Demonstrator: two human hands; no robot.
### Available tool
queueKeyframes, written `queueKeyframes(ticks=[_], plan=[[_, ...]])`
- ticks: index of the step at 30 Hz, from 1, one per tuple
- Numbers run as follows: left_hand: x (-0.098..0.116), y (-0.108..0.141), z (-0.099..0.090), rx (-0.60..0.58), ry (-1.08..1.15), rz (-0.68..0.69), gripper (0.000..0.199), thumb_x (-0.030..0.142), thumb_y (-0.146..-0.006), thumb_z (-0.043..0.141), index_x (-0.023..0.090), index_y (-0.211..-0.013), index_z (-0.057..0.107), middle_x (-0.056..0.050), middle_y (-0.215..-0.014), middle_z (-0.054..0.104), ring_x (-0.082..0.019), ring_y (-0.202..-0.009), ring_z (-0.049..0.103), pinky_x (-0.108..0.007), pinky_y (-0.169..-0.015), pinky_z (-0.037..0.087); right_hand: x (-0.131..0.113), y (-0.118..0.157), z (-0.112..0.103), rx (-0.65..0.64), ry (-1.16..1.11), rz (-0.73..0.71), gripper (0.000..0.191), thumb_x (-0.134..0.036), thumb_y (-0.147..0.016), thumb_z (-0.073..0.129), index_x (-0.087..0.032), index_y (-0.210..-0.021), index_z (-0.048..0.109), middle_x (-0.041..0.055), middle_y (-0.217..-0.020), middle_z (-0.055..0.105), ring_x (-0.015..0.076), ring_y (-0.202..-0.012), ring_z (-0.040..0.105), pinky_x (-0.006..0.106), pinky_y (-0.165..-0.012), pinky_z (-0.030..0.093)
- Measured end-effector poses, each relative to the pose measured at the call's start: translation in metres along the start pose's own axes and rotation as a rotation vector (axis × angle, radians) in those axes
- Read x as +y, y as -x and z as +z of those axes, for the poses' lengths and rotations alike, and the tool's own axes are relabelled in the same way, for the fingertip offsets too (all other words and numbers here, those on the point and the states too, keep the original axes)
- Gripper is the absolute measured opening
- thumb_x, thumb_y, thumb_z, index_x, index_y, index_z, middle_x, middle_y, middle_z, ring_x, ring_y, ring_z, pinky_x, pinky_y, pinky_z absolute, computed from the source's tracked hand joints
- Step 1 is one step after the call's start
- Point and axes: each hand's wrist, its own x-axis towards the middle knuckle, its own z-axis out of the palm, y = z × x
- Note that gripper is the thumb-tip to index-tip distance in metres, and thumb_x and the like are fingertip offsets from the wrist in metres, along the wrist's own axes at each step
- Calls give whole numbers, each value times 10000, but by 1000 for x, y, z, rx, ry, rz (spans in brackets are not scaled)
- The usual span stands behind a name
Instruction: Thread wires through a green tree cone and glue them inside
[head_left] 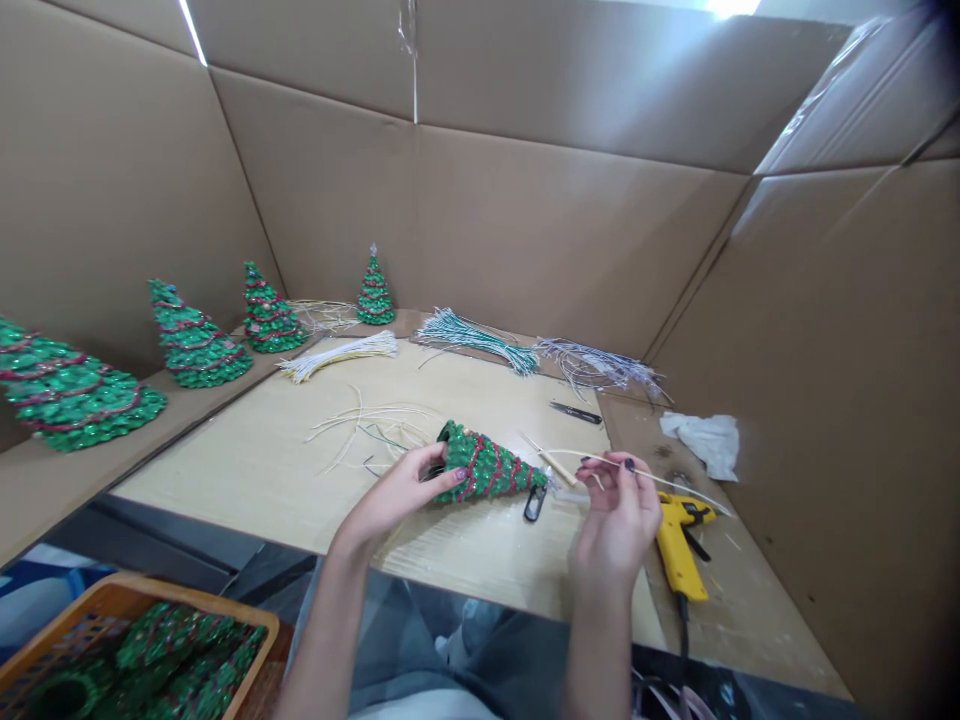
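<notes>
At the left edge of the board, three green trees stand in a row: a large one (82, 390), a middle one (196, 338) and a smaller one (271, 312), all wound with red garland. Below them, near my lap, an orange basket (118, 583) holds more green trees. A white bundle of strands (341, 355) lies on the pale tabletop (300, 430), and behind it stands a small tree (374, 290) with a clear tip. My left hand (401, 490) has its fingers and thumb closed round the base of a tree lying on its side (491, 468), its tip pointing right, in the middle of the table. Behind it lie a green bundle (480, 338) and, farther right, a purplish bundle (600, 365). Black snips (576, 412) rest in front of these. My right hand (619, 510) pinches a thin pale strand (679, 488) between narrowed fingertips. Just beside it lies a yellow glue gun (681, 545), with a crumpled white cloth (705, 442) beyond.
</notes>
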Motion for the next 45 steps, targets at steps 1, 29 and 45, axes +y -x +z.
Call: queueKeyframes(ticks=[1, 29, 45], plan=[[0, -2, 2, 8, 58, -9, 400, 453, -814, 747, 176, -1101, 715, -80, -1166, 742, -260, -1087, 666, -387, -1006, 488, -1, -1, -1, 9, -8, 2, 93, -291, -820, 688, -205, -823, 652, -27, -787, 635, 104, -663, 638, 228, -616, 523], [94, -36, 14, 845, 1203, 132, 241, 261, -980, 537, 199, -1065, 753, -4, -986, 785, -137, -872, 720, -252, -836, 563, 2, -5, -10, 113, -62, 24, 204, -324, -764, 725, -153, -871, 694, 27, -741, 734, 126, -675, 679, 218, -632, 534], [72, -4, 19, 881, 1101, 20, 262, 199, -986, 512, 178, -1122, 735, -38, -1012, 795, -155, -862, 753, -256, -789, 603, -11, 16, 10, 23, -91, 24, 328, -355, -704, 848, -215, -916, 640, -21, -789, 739, 123, -718, 712, 216, -693, 554]])
